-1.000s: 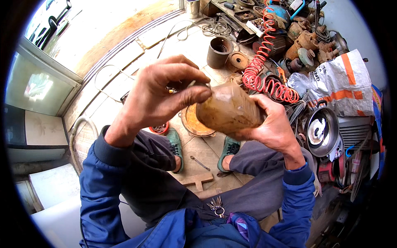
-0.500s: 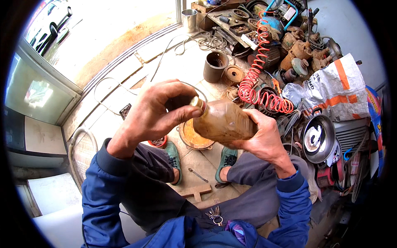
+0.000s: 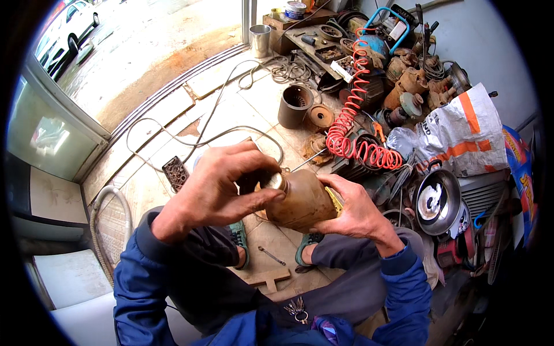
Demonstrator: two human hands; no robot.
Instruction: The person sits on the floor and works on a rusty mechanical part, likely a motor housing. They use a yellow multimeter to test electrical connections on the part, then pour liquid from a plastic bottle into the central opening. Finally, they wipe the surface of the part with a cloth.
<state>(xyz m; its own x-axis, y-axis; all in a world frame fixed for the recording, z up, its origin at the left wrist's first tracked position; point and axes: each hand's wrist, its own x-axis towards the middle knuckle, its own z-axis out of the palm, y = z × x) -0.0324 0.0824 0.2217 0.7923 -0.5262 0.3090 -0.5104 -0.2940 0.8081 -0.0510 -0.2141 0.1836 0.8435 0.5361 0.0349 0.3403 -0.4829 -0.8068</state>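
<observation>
Left fingers [image 3: 262, 202] and right fingers [image 3: 346, 188] closed on brown bottle [image 3: 303, 200], tiled floor [image 3: 242, 115] below, pale wall [image 3: 485, 49] beyond

left hand [image 3: 228, 187] partly hiding the plastic bottle [image 3: 300, 202] around its neck, right hand [image 3: 356, 212] partly covering its base, white car [image 3: 68, 32] and blue bag [image 3: 517, 164] running off-edge

Brown bottle [image 3: 301, 203] now lower and nearer the keys [image 3: 296, 307]

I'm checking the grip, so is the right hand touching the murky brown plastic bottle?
Touching: the head view shows the bare right hand gripping one end of the brown plastic bottle, with no gap between.
</observation>
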